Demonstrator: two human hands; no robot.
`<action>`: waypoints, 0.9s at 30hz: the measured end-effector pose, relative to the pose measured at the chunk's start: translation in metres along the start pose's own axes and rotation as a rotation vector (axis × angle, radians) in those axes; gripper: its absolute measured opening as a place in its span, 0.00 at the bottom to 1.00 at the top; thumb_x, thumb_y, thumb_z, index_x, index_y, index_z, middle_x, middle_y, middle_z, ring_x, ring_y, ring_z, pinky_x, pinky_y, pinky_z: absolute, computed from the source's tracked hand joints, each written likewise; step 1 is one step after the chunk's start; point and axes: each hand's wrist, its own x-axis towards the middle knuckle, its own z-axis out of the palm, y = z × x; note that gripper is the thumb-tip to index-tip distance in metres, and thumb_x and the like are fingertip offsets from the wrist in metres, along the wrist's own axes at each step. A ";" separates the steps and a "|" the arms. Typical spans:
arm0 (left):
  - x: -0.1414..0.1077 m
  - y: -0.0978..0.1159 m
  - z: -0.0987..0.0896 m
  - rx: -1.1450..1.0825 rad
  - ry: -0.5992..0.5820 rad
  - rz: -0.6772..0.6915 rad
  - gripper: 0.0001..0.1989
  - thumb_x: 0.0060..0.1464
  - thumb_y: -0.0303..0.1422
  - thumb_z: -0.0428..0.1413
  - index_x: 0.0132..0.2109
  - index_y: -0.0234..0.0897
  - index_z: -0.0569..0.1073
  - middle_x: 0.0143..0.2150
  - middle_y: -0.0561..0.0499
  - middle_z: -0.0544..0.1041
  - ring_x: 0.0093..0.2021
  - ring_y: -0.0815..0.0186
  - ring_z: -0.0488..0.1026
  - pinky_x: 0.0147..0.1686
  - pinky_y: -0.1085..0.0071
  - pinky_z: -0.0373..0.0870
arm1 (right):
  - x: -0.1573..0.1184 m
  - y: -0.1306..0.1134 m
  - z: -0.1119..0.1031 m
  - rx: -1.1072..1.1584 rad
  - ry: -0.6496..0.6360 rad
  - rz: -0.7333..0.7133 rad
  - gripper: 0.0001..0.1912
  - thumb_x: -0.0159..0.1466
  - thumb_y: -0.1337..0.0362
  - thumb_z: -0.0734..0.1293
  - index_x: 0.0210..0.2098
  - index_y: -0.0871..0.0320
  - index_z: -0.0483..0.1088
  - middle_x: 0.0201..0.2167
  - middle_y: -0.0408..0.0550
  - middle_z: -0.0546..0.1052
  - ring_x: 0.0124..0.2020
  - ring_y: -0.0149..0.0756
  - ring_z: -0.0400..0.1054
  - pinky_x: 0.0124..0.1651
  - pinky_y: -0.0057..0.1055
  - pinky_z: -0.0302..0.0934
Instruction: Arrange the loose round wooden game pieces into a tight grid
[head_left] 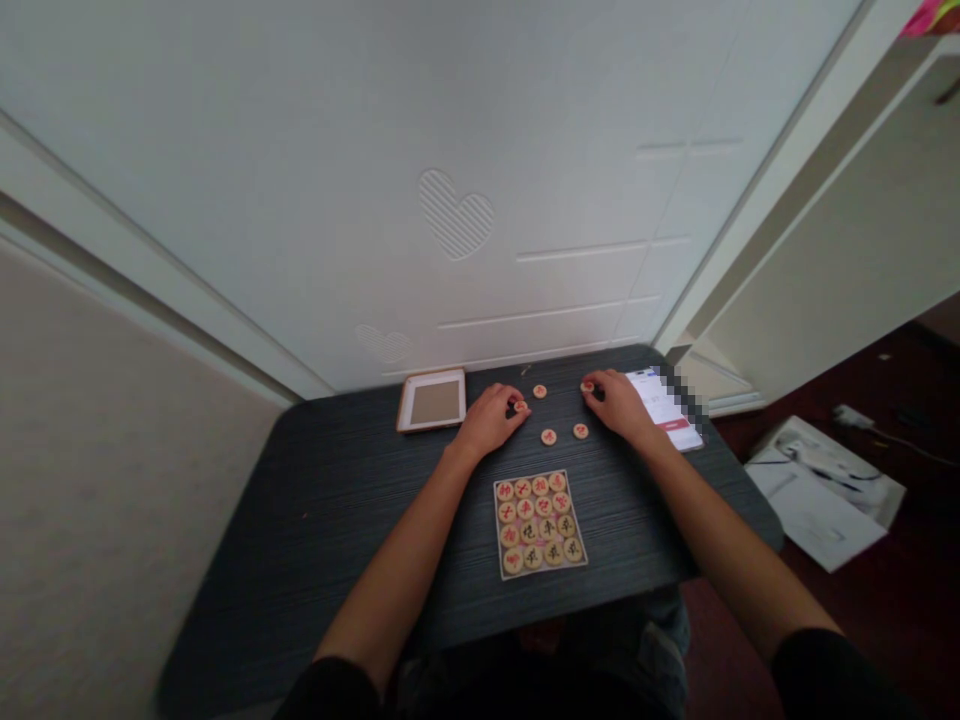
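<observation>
With thumb and fingers my left hand (491, 418) pinches a round Chinese chess piece (521, 406) near the back of the table. To its right, my right hand (613, 402) has its fingers closed on another red-marked chess piece (588, 387). Between the hands lie three loose pieces: one farther back (540, 392), and two nearer ones, a left piece (549, 437) and a right piece (580, 431). Closer to me sits a square tray (498, 530) filled with rows of wooden pieces, some lettered in red and some in black.
A shallow box lid (409, 405) rests left of my left hand against the white panel (465, 310). A phone with a lit screen (667, 405) lies beside my right wrist. The dark table (337, 500) ends at rounded corners; an open white box (825, 490) stands on the floor at right.
</observation>
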 end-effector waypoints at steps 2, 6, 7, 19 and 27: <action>-0.004 0.003 -0.004 -0.022 0.004 -0.002 0.08 0.58 0.36 0.59 0.43 0.39 0.75 0.40 0.48 0.76 0.42 0.60 0.74 0.47 0.62 0.72 | 0.000 -0.004 -0.001 0.012 -0.002 -0.005 0.09 0.62 0.68 0.67 0.42 0.57 0.76 0.38 0.51 0.77 0.40 0.42 0.69 0.49 0.39 0.63; -0.015 0.010 -0.017 -0.071 0.041 -0.019 0.10 0.59 0.34 0.58 0.47 0.39 0.74 0.42 0.48 0.77 0.41 0.63 0.76 0.44 0.64 0.74 | -0.009 -0.023 -0.012 0.056 -0.011 -0.032 0.11 0.62 0.66 0.68 0.44 0.56 0.75 0.39 0.50 0.77 0.41 0.43 0.70 0.49 0.40 0.65; -0.019 0.012 -0.021 -0.088 0.057 -0.027 0.11 0.59 0.34 0.57 0.49 0.38 0.73 0.44 0.48 0.77 0.41 0.64 0.77 0.42 0.66 0.75 | -0.014 -0.030 -0.017 0.080 -0.017 -0.046 0.12 0.62 0.65 0.68 0.46 0.56 0.75 0.40 0.49 0.78 0.41 0.42 0.70 0.48 0.39 0.66; -0.151 0.024 -0.053 -0.487 0.103 -0.313 0.14 0.57 0.40 0.62 0.48 0.40 0.74 0.44 0.50 0.81 0.41 0.63 0.81 0.45 0.64 0.79 | -0.131 -0.081 -0.039 0.403 -0.085 -0.010 0.16 0.65 0.63 0.67 0.53 0.51 0.72 0.45 0.50 0.76 0.39 0.40 0.73 0.44 0.39 0.72; -0.179 0.019 -0.050 -0.107 0.051 -0.198 0.12 0.61 0.37 0.59 0.52 0.48 0.77 0.49 0.50 0.79 0.49 0.60 0.77 0.50 0.60 0.76 | -0.167 -0.063 -0.022 0.265 -0.037 -0.034 0.14 0.65 0.63 0.67 0.51 0.49 0.73 0.47 0.49 0.79 0.50 0.48 0.72 0.54 0.51 0.68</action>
